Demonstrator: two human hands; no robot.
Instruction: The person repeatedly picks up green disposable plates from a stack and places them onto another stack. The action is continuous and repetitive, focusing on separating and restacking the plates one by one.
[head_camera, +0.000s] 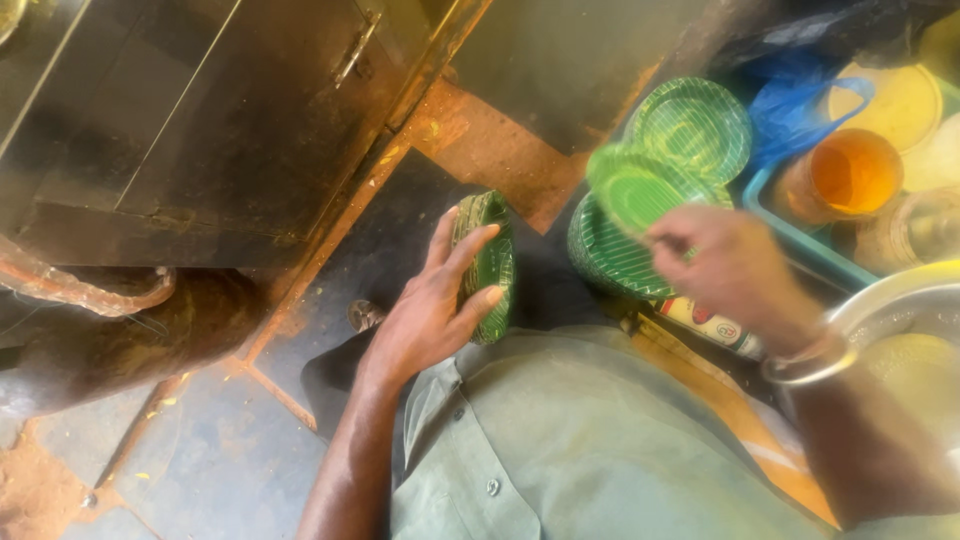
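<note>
A grey-green buttoned shirt (600, 440) fills the bottom of the view, closest to the camera, with both forearms reaching out from it.

The left hand (435, 305) holds a small stack of green leaf-pattern bowls (487, 262) turned on edge. Its fingers (470, 250) are curled over the stack's outer face and rim, clamped on it, with the thumb on the near side. Below this hand lies the dark floor (200, 450) with orange-stained seams, and beyond the fingers stands a dark metal cabinet (200, 120).

The right hand (725, 265), a metal bangle (810, 365) on its wrist, pinches the near edge of 1 green bowl (632, 188), which is tilted up toward the camera. The picture is blurred here, but the fingers look closed on the rim. Just under that bowl, touching it, sits a larger pile of green bowls (605, 255), and another green bowl (695, 125) rests just past the fingertips.

To the right of the right fingers is a blue crate (790, 240) holding an orange plastic cup (850, 175), a blue plastic bag (795, 100) and a yellow plate (900, 105). A metal basin (900, 295) sits near the wrist. A small labelled bottle (715, 328) lies beneath the right hand.
</note>
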